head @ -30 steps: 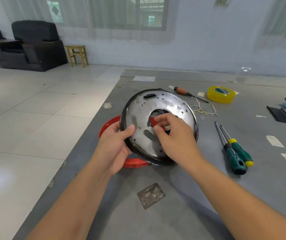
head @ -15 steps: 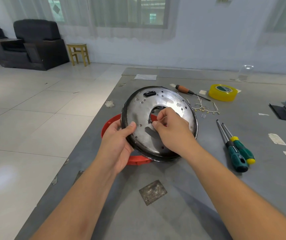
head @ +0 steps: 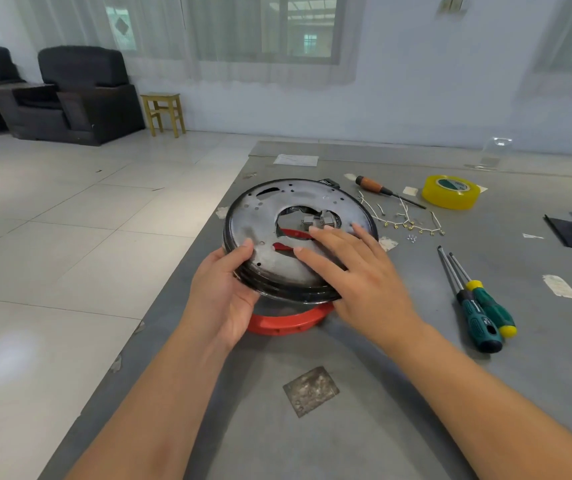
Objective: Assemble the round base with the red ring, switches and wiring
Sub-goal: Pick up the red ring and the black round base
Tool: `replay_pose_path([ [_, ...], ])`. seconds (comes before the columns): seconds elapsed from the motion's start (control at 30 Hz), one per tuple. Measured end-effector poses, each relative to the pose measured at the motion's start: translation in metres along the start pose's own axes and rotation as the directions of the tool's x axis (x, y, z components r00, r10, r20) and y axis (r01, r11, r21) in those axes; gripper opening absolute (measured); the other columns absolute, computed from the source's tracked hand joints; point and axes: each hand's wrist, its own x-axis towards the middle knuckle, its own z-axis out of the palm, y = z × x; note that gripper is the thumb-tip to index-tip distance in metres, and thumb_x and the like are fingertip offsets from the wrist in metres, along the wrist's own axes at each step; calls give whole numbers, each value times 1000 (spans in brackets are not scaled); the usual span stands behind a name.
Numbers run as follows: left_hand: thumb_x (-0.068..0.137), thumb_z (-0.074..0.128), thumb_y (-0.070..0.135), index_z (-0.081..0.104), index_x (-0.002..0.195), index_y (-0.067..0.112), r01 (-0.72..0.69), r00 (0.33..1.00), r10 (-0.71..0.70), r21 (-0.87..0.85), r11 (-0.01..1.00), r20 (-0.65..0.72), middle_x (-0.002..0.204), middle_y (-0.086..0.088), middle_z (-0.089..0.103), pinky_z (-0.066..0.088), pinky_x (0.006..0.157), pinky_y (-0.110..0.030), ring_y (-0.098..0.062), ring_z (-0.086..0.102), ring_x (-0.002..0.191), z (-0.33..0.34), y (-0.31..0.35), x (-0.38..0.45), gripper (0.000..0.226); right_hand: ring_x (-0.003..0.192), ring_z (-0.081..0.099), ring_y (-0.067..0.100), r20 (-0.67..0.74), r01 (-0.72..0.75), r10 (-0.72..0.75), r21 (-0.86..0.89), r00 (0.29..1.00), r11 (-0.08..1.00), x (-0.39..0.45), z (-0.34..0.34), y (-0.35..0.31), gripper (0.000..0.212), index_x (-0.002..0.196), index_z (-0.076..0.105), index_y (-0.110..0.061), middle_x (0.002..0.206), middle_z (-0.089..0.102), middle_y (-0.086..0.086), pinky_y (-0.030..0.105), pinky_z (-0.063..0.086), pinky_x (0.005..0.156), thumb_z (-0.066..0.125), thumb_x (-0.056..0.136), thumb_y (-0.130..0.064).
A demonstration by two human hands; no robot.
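In the middle of the frame a person holds a round metal base (head: 264, 220) above the grey worktop (head: 364, 410), its silvery face up and tipped a little toward the camera. The left hand (head: 224, 292) grips the base's black rim at the lower left, thumb on top and fingers curled beneath. The right hand (head: 354, 271) lies flat and open on the near right part of the silvery face, fingers spread and gripping nothing.

Directly below the base a red ring (head: 288, 322) rests on the worktop; its front arc shows under the rim, and more red shows through the base's central hole and a slot. Small metal parts also show inside that hole, too small to identify.

To the right of the base lies a loose bunch of white wires with brass ends (head: 406, 220). Beyond them, toward the upper right, are an orange-handled screwdriver (head: 374, 187) and a roll of yellow tape (head: 451, 192). Two green-handled screwdrivers (head: 478, 306) lie side by side at the right of the frame. A worn square patch (head: 310, 391) marks the worktop low in the middle, between the forearms.
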Motion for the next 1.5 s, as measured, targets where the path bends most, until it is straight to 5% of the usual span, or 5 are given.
replay_pose_path([
  [0.3,108,58,24,69,116,16,-364,907,420,501,785,1,112,4,79,58,97,-29,-11,74,107,-7,2,3,16,112,64,0,-242,-329,475,464,846,822,7,-6,14,62,130,64,-24,119,67,-22,14,44,100,52,75,3],
  [0.7,106,59,39,55,145,34,-327,895,423,850,412,139,143,16,57,41,116,-32,2,52,130,-23,-7,10,40,85,76,26,590,-331,774,795,230,-508,26,5,19,36,124,62,-10,108,77,13,44,64,72,57,93,9],
  [1.07,100,65,29,55,130,47,-307,859,511,783,541,-17,116,46,56,37,93,-3,28,48,110,-23,2,2,36,142,39,13,433,-715,761,697,483,57,33,14,2,57,141,45,-40,146,52,-11,43,28,122,45,91,-65],
  [1.27,80,61,43,46,128,36,-155,909,382,711,685,-169,123,10,63,53,100,-43,-13,64,115,-27,-4,7,51,104,50,-28,509,-714,712,700,483,-16,15,35,8,20,107,58,-51,107,60,-43,13,32,98,44,96,-59],
  [1.5,79,53,38,42,115,35,-115,924,323,658,744,-204,102,12,61,43,65,-27,5,64,77,-30,-22,7,38,113,67,14,586,-722,712,672,387,-162,3,48,5,55,111,71,-26,111,75,-8,48,44,111,51,72,-61],
])
